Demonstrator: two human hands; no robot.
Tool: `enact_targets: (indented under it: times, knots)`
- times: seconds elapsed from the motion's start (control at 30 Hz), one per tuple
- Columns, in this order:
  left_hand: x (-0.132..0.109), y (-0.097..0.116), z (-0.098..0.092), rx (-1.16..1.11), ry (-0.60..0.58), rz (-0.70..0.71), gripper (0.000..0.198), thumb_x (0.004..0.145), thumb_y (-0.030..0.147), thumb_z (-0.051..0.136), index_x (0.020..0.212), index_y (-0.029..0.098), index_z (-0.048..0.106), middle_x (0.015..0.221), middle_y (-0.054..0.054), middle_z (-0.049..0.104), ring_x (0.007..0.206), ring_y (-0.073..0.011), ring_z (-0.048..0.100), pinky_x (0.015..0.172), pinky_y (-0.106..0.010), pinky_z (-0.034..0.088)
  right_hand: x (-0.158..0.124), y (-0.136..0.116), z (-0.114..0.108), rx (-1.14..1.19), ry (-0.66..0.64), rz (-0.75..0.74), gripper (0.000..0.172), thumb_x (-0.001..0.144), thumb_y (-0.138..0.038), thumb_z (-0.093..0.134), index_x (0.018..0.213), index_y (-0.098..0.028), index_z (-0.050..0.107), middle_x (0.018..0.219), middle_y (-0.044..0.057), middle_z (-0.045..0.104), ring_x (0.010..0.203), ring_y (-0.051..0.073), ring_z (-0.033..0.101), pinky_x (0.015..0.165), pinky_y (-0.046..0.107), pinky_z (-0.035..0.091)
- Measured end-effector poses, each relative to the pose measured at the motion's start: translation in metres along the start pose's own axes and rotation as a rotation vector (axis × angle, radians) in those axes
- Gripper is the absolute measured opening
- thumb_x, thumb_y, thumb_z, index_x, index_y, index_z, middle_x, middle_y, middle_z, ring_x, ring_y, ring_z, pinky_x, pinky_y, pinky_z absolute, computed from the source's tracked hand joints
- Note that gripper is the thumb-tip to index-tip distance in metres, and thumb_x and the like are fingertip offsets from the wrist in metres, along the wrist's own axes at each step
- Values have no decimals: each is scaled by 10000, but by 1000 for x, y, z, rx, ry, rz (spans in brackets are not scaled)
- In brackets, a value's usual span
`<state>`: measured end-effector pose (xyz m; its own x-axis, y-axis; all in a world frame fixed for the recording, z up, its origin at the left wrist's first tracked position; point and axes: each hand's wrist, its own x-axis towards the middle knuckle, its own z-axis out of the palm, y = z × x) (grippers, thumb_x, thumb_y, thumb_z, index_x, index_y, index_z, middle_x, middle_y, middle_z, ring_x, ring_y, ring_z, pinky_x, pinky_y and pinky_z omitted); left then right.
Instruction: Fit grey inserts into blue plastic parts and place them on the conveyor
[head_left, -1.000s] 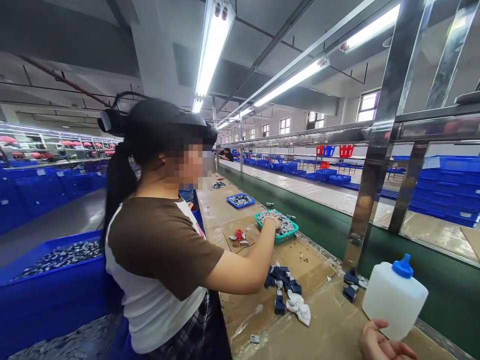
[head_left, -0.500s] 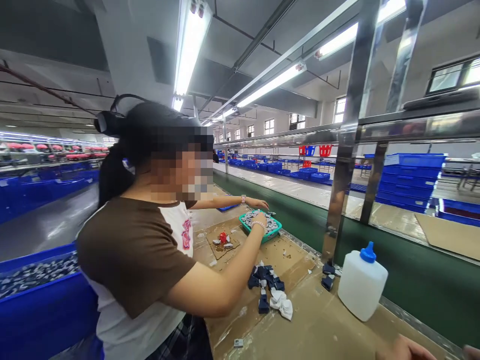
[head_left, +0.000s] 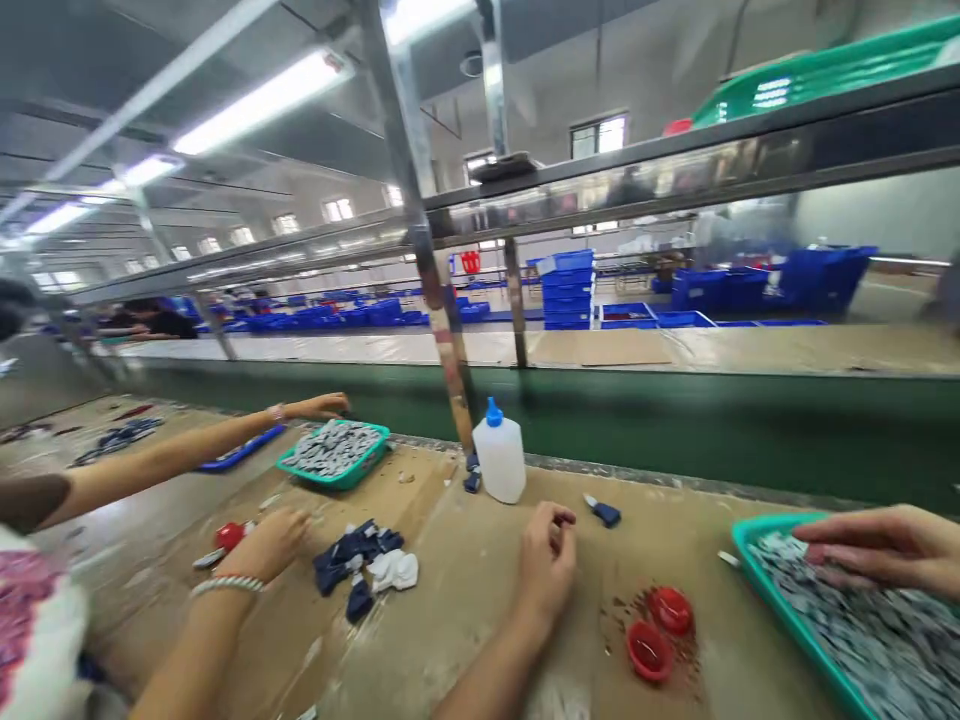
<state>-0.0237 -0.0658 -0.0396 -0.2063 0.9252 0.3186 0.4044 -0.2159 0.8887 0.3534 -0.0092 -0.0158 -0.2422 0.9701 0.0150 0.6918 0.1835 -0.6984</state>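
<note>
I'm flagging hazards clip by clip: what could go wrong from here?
Spillage: the right hand is at the green tray of small grey pieces and might push some over the rim; one pale piece lies outside it.
Knocked items: two red cup-like items sit between the tray and the left hand, so a sideways sweep could hit them.
Toppled bottle: the blue-capped bottle stands just beyond the left hand and could be bumped.

The right hand (head_left: 889, 545) is over a green tray (head_left: 784, 613).
</note>
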Motion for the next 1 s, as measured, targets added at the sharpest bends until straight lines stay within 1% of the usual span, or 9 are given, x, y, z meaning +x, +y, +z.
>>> enact_targets:
  times: [0.07, 0.17, 0.27, 0.4, 0.5, 0.57, 0.67, 0.8, 1.0]
  knots:
    - [5, -2, 1, 46, -29, 6, 153, 826, 229, 471, 865, 205, 617, 845, -53, 628, 682, -174, 560, 602, -271, 401, -28, 5, -20, 357, -193, 109, 440, 608, -660, 679, 917, -356, 753, 970, 121, 712, 961, 281, 661, 818, 328, 533]
    - [13, 0, 2, 139, -44, 21, 167, 829, 273, 473, 908, 206, 603, 916, -69, 625, 815, -213, 577, 665, -298, 425, -72, 6, -26, 482, -83, 202, 396, 594, -634, 708, 838, -328, 766, 953, 135, 710, 985, 290, 649, 859, 325, 521]
    - [25, 3, 7, 242, -75, 37, 220, 813, 348, 499, 940, 200, 602, 969, -83, 615, 910, -244, 570, 749, -341, 437, -110, -4, -22, 493, -29, 199, 387, 643, -643, 660, 790, -300, 764, 900, 144, 711, 887, 291, 670, 768, 319, 557]
    - [48, 6, 28, 396, -155, 32, 373, 718, 485, 597, 940, 187, 618, 969, -93, 623, 927, -272, 576, 831, -381, 418, -139, -31, -15, 440, -23, 194, 384, 786, -537, 570, 1047, -292, 709, 1106, 106, 677, 1034, 289, 625, 836, 321, 537]
    - [62, 7, 47, 498, -180, -2, 495, 628, 568, 650, 925, 174, 616, 928, -114, 622, 973, -319, 560, 858, -412, 394, -147, -50, 3, 247, -4, 56, 323, 812, -431, 548, 1023, -257, 719, 1048, 105, 699, 986, 284, 641, 853, 351, 521]
    - [66, 7, 56, 539, -184, -25, 530, 610, 603, 647, 920, 176, 602, 900, -119, 617, 960, -340, 556, 856, -444, 385, -147, -59, 20, 139, -29, -73, 283, 844, -346, 494, 948, -238, 734, 942, 103, 713, 874, 248, 661, 783, 327, 529]
    - [66, 8, 58, 530, -218, -16, 429, 653, 553, 632, 882, 193, 597, 871, -105, 605, 928, -337, 558, 855, -472, 381, -142, -70, 41, 47, -69, -115, 235, 835, -282, 510, 780, -229, 732, 781, 75, 696, 682, 195, 641, 633, 274, 502]
    - [58, 11, 40, 407, -295, 7, 266, 714, 396, 606, 903, 209, 623, 913, -79, 591, 948, -286, 564, 900, -442, 389, -137, -86, 50, 113, -118, -126, 195, 868, -285, 519, 853, -212, 700, 822, 50, 691, 753, 178, 634, 678, 253, 465]
    - [22, 23, 2, 89, -375, -148, 423, 828, 346, 529, 1220, 202, 463, 1098, -99, 612, 962, -205, 624, 852, -354, 489, -126, -97, 55, 413, -73, 16, 245, 883, -416, 504, 932, -244, 671, 743, 14, 642, 635, 142, 585, 552, 228, 446]
